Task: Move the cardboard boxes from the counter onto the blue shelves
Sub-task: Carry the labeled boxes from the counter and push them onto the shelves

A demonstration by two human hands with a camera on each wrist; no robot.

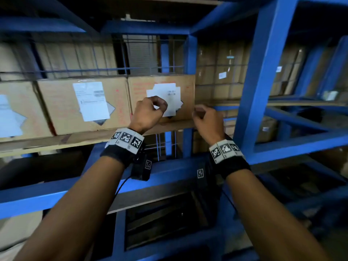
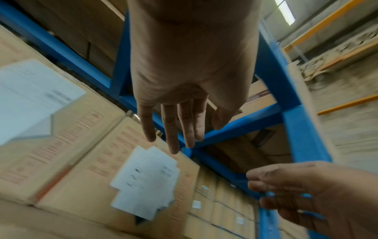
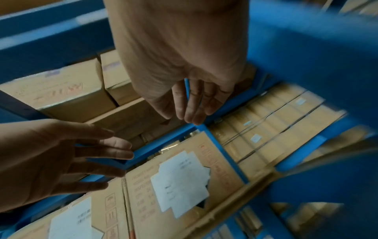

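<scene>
Three cardboard boxes stand in a row on the wooden board (image 1: 75, 140) of the blue shelves (image 1: 252, 91). The rightmost box (image 1: 162, 87) (image 2: 85, 182) (image 3: 225, 163) carries a white label and sits against a blue post (image 1: 190, 57). My left hand (image 1: 156, 108) (image 2: 194, 135) hovers before that label, holding nothing. My right hand (image 1: 199, 113) (image 3: 180, 116) hangs empty at the box's right edge. In the wrist views both hands show relaxed, straight fingers, clear of the box. The middle box (image 1: 82, 104) and left box (image 1: 11, 110) also bear labels.
Wire mesh (image 1: 143, 53) backs the shelf. More stacked cartons (image 1: 222, 76) fill the bay behind and to the right. A thick blue upright stands just right of my right hand. Lower shelf levels (image 1: 160, 219) below my arms are dark.
</scene>
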